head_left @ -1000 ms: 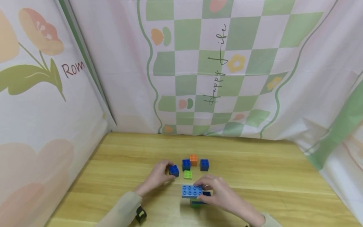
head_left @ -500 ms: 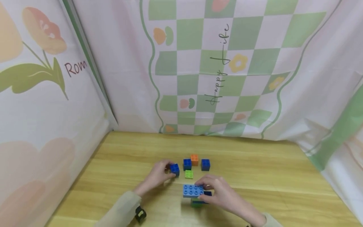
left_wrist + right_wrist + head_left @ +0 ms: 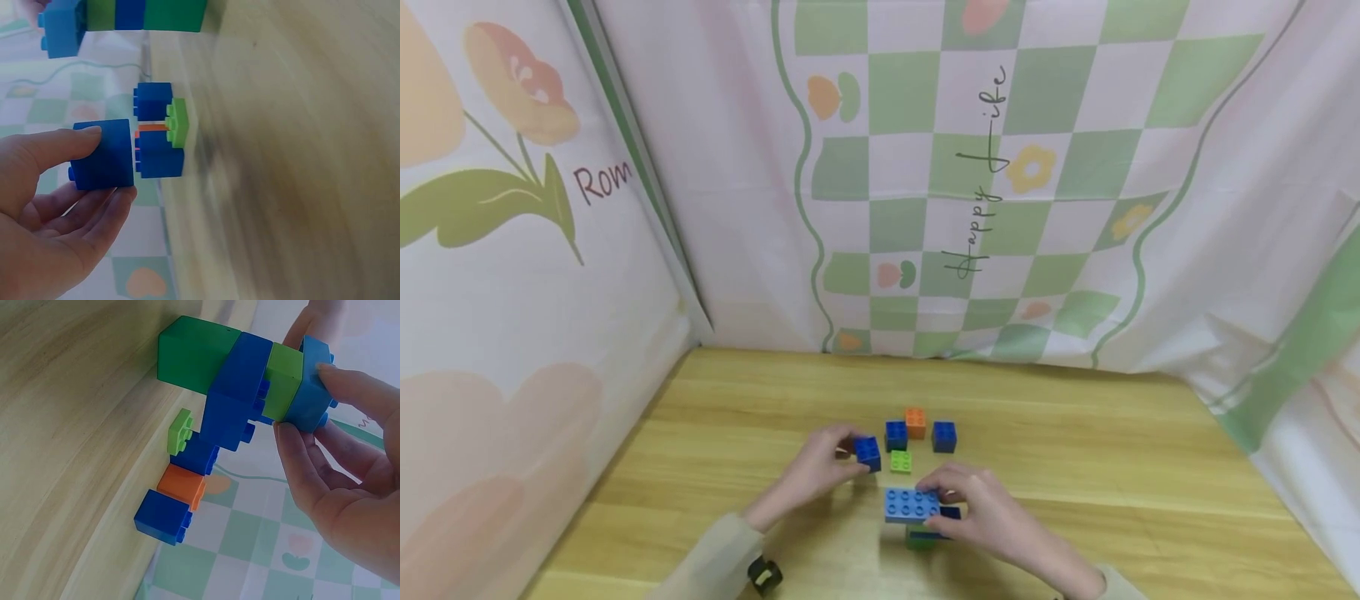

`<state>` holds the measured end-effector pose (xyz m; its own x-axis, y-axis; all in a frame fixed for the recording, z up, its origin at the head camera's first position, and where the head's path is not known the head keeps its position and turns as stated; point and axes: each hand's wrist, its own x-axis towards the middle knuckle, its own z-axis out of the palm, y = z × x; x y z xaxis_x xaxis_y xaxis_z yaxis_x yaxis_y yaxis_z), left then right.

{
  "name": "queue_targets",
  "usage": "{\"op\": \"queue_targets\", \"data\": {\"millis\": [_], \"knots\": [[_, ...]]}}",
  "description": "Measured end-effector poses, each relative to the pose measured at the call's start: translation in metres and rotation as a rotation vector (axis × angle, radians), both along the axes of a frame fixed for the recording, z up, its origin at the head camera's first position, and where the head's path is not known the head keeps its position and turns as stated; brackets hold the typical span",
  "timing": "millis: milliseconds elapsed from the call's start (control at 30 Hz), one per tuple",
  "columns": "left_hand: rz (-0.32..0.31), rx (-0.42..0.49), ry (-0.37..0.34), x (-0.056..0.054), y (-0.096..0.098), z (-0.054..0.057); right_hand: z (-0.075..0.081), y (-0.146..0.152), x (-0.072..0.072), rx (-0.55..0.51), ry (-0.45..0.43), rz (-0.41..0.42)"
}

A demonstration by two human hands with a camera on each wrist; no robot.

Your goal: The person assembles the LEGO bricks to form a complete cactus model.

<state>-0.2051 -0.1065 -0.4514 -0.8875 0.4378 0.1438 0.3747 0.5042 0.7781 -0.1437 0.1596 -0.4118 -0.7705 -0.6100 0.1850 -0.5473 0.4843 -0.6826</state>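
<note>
My left hand (image 3: pixel 820 467) pinches a dark blue square brick (image 3: pixel 105 156) between thumb and fingers; in the left wrist view the brick is held above the wooden table. My right hand (image 3: pixel 981 508) grips the light blue brick (image 3: pixel 912 506) at the top of a small stack. Under that brick the right wrist view shows a light green brick (image 3: pixel 284 378), then a long dark blue brick (image 3: pixel 234 400) jutting out sideways, then a dark green brick (image 3: pixel 194 356) at the bottom. The stack stands upright on the table.
Beyond the hands on the wooden table (image 3: pixel 1075 467) lie a flat lime green brick (image 3: pixel 901 462), a dark blue brick (image 3: pixel 896 436), an orange brick (image 3: pixel 915 423) and another dark blue brick (image 3: pixel 944 437). A patterned curtain (image 3: pixel 895 167) closes off the back.
The dark blue brick in my left hand has come up slightly and a little to the right. My right hand stays on the light blue brick. The head view has shifted a little.
</note>
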Motion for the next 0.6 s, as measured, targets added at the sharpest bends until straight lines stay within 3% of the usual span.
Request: {"op": "queue_targets", "data": {"millis": [600], "knots": [[-0.030,-0.003,0.021,0.018,-0.002,0.020,-0.001,-0.001,0.000,-0.002,0.010,-0.010]]}}
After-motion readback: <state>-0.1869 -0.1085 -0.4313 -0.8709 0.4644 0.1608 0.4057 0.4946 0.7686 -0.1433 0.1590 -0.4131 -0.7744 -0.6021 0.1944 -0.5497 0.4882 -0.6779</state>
